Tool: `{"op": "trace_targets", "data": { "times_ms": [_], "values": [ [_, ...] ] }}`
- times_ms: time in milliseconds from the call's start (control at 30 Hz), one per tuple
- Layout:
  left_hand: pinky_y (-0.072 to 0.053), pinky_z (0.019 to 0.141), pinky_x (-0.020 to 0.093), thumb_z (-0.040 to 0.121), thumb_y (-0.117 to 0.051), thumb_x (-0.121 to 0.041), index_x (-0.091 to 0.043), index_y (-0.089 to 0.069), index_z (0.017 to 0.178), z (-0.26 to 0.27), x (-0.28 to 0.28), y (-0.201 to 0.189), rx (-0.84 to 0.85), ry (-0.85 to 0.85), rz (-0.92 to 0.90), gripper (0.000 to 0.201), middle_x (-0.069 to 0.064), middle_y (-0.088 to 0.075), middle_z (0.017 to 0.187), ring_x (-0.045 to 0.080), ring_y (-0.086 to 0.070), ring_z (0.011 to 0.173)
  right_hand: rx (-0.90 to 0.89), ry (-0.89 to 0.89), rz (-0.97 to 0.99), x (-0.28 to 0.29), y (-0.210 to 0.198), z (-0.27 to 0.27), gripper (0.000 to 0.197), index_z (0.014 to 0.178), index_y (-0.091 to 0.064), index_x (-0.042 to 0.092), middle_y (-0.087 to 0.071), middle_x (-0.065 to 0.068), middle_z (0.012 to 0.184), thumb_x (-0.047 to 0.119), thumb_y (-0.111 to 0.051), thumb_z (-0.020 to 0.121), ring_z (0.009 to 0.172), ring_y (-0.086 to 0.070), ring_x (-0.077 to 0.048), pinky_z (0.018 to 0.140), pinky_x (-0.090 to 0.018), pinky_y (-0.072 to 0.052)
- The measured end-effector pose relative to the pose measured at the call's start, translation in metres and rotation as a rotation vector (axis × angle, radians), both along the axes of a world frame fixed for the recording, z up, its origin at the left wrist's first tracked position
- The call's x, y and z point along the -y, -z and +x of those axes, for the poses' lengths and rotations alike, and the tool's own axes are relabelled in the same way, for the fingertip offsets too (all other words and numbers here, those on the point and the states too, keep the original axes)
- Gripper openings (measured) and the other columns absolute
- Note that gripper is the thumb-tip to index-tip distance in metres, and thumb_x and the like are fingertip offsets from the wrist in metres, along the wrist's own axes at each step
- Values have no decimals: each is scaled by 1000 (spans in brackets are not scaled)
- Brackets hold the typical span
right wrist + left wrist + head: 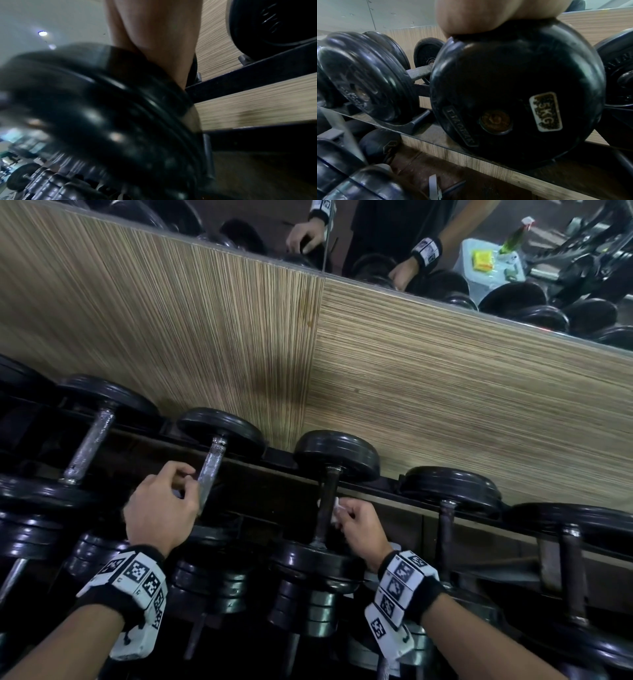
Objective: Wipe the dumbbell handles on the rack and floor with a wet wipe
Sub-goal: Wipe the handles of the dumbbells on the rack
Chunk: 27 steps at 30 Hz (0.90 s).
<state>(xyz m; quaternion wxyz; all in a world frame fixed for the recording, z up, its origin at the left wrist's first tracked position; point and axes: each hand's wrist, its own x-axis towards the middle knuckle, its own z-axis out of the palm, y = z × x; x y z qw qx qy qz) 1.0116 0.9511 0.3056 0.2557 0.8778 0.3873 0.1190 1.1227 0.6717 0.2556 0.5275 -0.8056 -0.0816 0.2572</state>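
My wrists sit nearest, each w/ a black band (118, 594) carrying white marker blocks. My right hand (359, 529) is curled round a white wet wipe (335, 510), pinching it against the dark handle (327, 501) of the middle dumbbell on the rack's top row. The wipe sits abt halfway up that handle, on its right side; only a small bit of it pokes out past my fingers. My left hand (161, 508) is just left of the shiny knurled handle (212, 470) of the next dumbbell over, fingers bent inward w/ fingertips close to the metal. Can't tell if they actually touch it or grip anything; a pale speck shows under the fingers but it's too small to name.

Left wrist view: a big black plate (513, 88) marked 5KG fills the pic, w/ the underside of my hand just above its rim. Right wrist view is blurred, mostly a black plate edge (106, 115) and my hand behind it.

Below my hands, more black dumbbells (308, 594) crowd a lower row. Further out, the far plates (337, 455) of the top row sit by a wood-grain wall panel (445, 388). Above that a mirror (394, 234) reflects both my hands, and a pale box (486, 268) w/ a green spray bottle (513, 237) and yellow packet on top.
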Motion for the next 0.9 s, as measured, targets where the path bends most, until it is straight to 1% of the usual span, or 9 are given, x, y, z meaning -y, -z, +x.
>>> {"op": "trace_targets", "data": {
  "times_ms": [100, 233, 300, 367, 467, 533, 700, 833, 900],
  "values": [
    [-40, 72, 38, 91, -59, -22, -26, -64, 101, -1, 1, -3, 19, -4, -8, 13, 0, -61, 79, 22, -51, 72, -98, 33, 62, -9, -5, 2, 27, 106, -72, -3, -70, 2, 85, -2, -46, 103, 66, -63, 9, 65, -8, -45],
    [-41, 72, 39, 91, -58, -21, -25, -65, 101, -1, 2, -4, 33, -8, -17, 13, -6, -57, 75, 20, -52, 73, -11, -73, -39, 13, 2, -9, 28, 78, -64, 0, -58, 7, 66, 1, -50, 102, 59, -51, 4, 64, -17, -41],
    [-41, 72, 39, 91, -59, -21, -25, -65, 102, 0, 3, -4, 27, -13, -17, 13, -8, -54, 74, 20, -51, 72, 2, -96, -89, 15, 3, -10, 28, 75, -62, -1, -57, 6, 65, 3, -52, 101, 62, -51, -1, 66, -22, -42],
    [-40, 72, 38, 91, -59, -21, -25, -65, 102, 0, 2, -5, 11, -9, -20, 13, -9, -54, 74, 20, -51, 73, -44, -86, -78, 8, -1, -5, 34, 70, -64, 8, -60, 13, 61, -2, -50, 100, 59, -53, 3, 65, -17, -42],
    [-41, 73, 38, 91, -58, -22, -26, -65, 101, -1, 2, -5, 15, -10, -29, 13, -9, -57, 75, 20, -51, 75, -134, -71, -24, -4, -12, -2, 32, 79, -66, 7, -59, 13, 60, -9, -46, 99, 51, -52, 7, 57, -9, -40],
    [-42, 73, 39, 91, -58, -21, -26, -65, 100, -1, 2, -5, 32, -14, -32, 12, -8, -59, 76, 20, -52, 75, -158, -93, -26, 2, -14, -5, 29, 81, -66, 7, -58, 11, 60, -5, -49, 100, 50, -50, 6, 57, -11, -39],
    [-43, 73, 41, 91, -57, -22, -26, -65, 98, -2, 3, -4, 37, -18, -32, 11, -6, -60, 76, 22, -53, 75, -154, -144, -64, 18, -9, -12, 35, 70, -63, 14, -57, 13, 59, 1, -53, 101, 56, -48, 3, 63, -17, -40],
    [-43, 71, 39, 91, -57, -22, -27, -65, 97, -2, 2, -3, 29, -12, -33, 11, -4, -63, 77, 23, -54, 74, -203, -157, -48, 7, -13, -9, 20, 99, -72, -6, -62, 9, 67, -2, -52, 101, 54, -53, 6, 61, -13, -43],
    [-43, 72, 40, 91, -57, -23, -29, -64, 96, -2, 2, -2, 31, -14, -40, 11, -2, -65, 78, 24, -54, 74, -219, -175, -60, 13, -15, -9, 24, 83, -70, -2, -60, 13, 60, -1, -54, 100, 52, -51, 5, 60, -15, -41]
  ]
}}
